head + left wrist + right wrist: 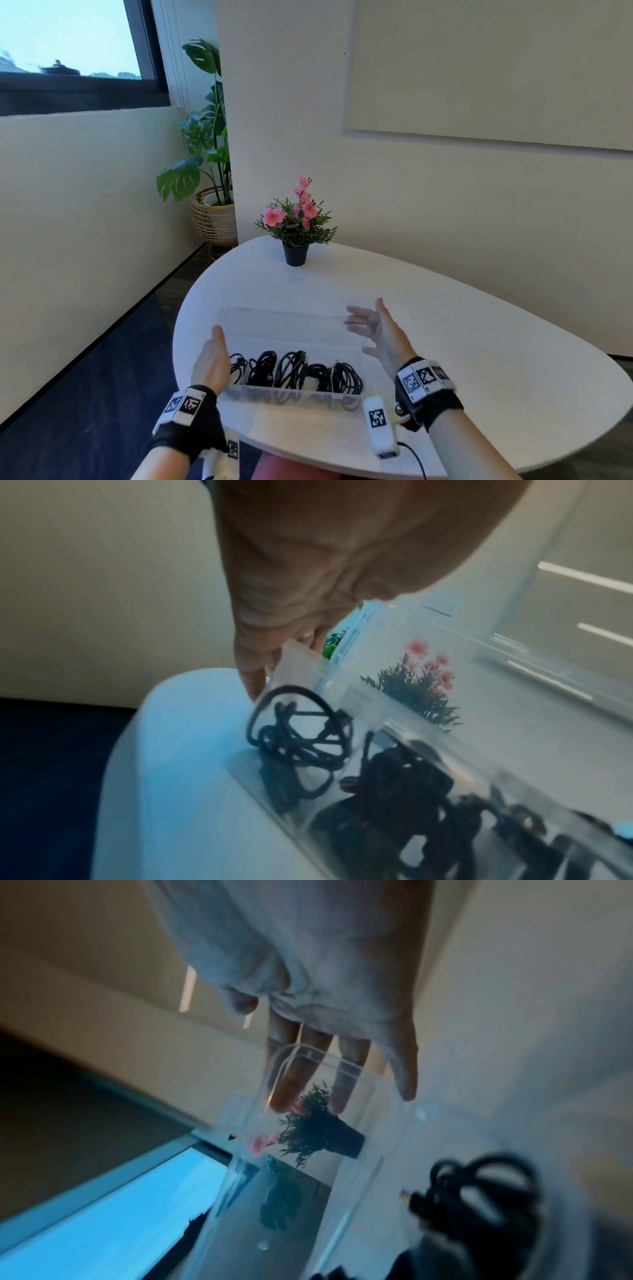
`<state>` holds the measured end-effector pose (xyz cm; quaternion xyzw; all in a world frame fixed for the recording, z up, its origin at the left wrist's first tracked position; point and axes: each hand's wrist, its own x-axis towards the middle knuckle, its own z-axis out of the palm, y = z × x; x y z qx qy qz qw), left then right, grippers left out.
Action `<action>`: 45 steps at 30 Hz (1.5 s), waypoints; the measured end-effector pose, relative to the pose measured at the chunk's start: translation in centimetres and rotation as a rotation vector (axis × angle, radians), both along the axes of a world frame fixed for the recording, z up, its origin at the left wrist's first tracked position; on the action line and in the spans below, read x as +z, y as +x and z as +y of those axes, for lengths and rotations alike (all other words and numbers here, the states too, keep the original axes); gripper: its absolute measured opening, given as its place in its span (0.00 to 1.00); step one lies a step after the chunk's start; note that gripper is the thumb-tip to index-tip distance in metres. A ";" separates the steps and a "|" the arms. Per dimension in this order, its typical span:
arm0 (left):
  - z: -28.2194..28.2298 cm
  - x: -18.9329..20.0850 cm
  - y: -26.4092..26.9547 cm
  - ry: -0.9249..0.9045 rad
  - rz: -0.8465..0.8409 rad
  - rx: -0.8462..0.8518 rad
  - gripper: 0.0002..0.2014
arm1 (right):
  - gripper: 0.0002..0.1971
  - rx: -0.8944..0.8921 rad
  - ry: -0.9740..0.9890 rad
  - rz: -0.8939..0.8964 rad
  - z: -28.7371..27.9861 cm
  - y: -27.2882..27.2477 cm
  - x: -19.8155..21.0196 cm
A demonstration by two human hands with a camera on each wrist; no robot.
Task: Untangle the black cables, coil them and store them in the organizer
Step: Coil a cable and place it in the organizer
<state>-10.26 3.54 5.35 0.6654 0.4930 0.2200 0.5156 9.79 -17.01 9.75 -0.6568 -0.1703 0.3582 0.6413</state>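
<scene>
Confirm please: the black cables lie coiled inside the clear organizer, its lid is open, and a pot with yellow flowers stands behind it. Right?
Not quite: the flowers are pink, as the head view shows. The black cables are coiled in the clear organizer, whose lid is open.

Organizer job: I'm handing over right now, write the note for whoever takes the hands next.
Left hand: open, fingers straight at the left end of the clear organizer, by the raised lid.
Right hand: open, fingers spread behind the lid's right end.
Black cables: all bundled in the organizer's compartments on the white table; none seen loose.
Done: untangling, coiling, storing.
Left: lower the lid shut, probably with both hands.
</scene>
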 end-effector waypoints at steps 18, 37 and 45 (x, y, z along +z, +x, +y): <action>-2.3 -3.0 -1.2 0.874 0.645 -0.763 0.47 | 0.52 0.627 -0.888 -1.123 -3.4 -5.9 -3.7; -0.9 -1.9 -1.7 0.935 0.713 -0.975 0.32 | 0.43 0.548 -0.933 -1.266 -4.3 -5.9 -4.0; -2.1 -0.4 -1.6 0.993 0.727 -0.890 0.31 | 0.34 0.544 -0.995 -1.218 -3.9 -6.0 -3.9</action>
